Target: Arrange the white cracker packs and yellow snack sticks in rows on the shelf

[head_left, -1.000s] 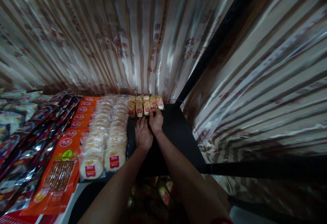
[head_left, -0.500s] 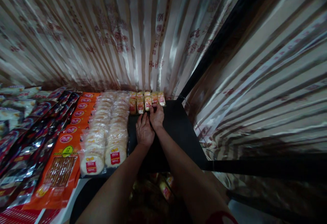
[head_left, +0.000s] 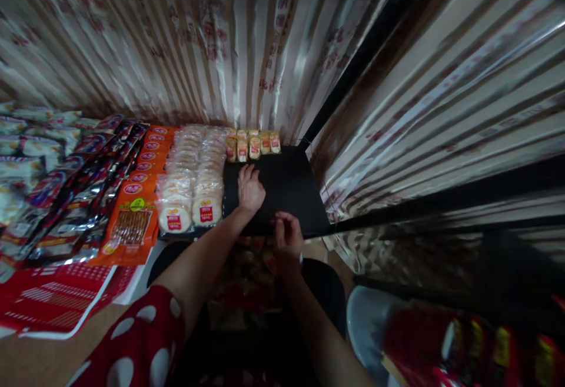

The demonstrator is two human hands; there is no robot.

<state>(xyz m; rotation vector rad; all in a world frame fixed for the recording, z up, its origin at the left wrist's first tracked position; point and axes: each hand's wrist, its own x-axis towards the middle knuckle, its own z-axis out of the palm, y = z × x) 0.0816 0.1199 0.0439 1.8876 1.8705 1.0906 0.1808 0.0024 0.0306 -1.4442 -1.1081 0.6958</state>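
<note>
Small yellow-wrapped snack cakes (head_left: 255,147) stand in two short rows at the back of a black board (head_left: 300,178). Just in front of them, my left hand (head_left: 251,189) rests over the board, fingers loosely stretched and holding nothing visible. My right hand (head_left: 289,235) hovers at the board's front edge, its fingers bent but apart, with nothing seen in them. Below it, a dim red container (head_left: 247,302) holds more wrapped snacks (head_left: 251,260), partly hidden by my arms. Two rows of clear-bagged round rice crackers (head_left: 206,207) lie left of my left hand.
Farther left are orange snack packets (head_left: 132,222), dark shiny packets (head_left: 75,210) and white packets (head_left: 42,152). A red basket (head_left: 57,299) sits below them. Pleated curtains (head_left: 247,46) hang behind, with a dark post (head_left: 353,75) at the corner. Red packages (head_left: 459,340) lie lower right.
My right hand has drawn back from the yellow snack cakes to the board's front edge. My left hand stays near the rows. The view has shifted, showing more of the floor area.
</note>
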